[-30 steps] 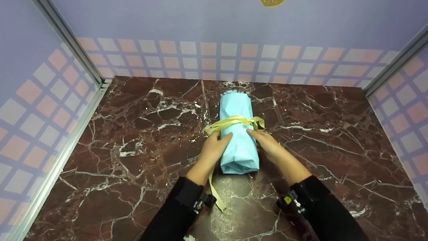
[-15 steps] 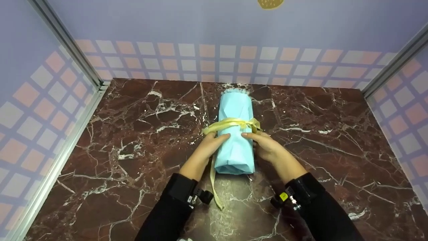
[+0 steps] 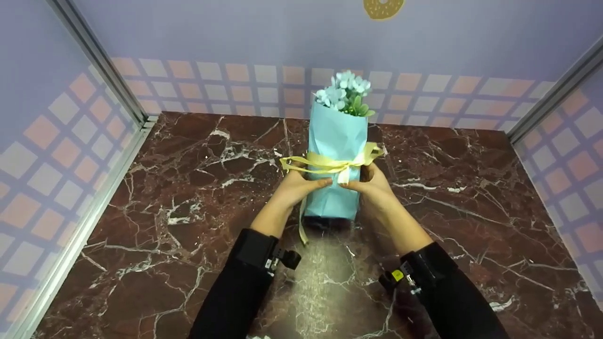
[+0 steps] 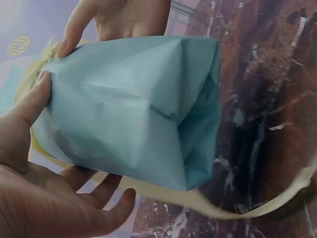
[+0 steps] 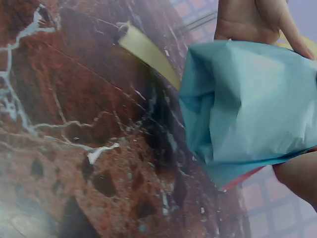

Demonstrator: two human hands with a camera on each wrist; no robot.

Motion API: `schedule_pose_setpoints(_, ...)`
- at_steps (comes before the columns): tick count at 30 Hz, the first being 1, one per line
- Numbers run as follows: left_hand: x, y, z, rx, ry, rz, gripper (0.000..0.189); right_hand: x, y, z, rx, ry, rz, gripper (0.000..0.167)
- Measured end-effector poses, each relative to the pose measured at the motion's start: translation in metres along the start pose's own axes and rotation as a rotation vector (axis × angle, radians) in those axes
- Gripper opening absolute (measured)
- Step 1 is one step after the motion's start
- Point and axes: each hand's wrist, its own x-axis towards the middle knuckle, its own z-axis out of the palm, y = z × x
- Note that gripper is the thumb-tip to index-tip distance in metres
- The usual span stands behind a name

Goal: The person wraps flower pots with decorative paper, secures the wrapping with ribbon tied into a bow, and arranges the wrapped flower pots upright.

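Note:
A bouquet in light blue wrapping paper stands raised and tilted over the table, held between both hands. Pale blue flowers and green leaves show at its top. Round its middle runs a yellow ribbon, tied at the front, with one long tail hanging on the left. My left hand grips the left side just under the ribbon, thumb on the front. The right hand does the same on the right. In the left wrist view the paper's folded bottom end shows clear of the tabletop.
The table has a dark red marbled top. Behind it stands a lilac wall with pink and white squares, and similar panels close off both sides. A metal rail follows the left edge.
The bouquet has gone from lying on the table to tilted up and raised, its flowers now facing into view. Both hands have kept hold of its sides; the ribbon tail has risen with it.

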Motion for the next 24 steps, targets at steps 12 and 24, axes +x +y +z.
schedule_pose_setpoints(12,0.005,-0.011,0.006,-0.065,-0.023,0.175,0.071,-0.002,0.002,-0.006,-0.097,0.022,-0.277,0.082)
schedule_pose_setpoints(24,0.007,-0.033,0.010,-0.335,-0.070,0.241,0.063,-0.015,0.008,0.009,-0.241,0.187,-0.383,0.087)
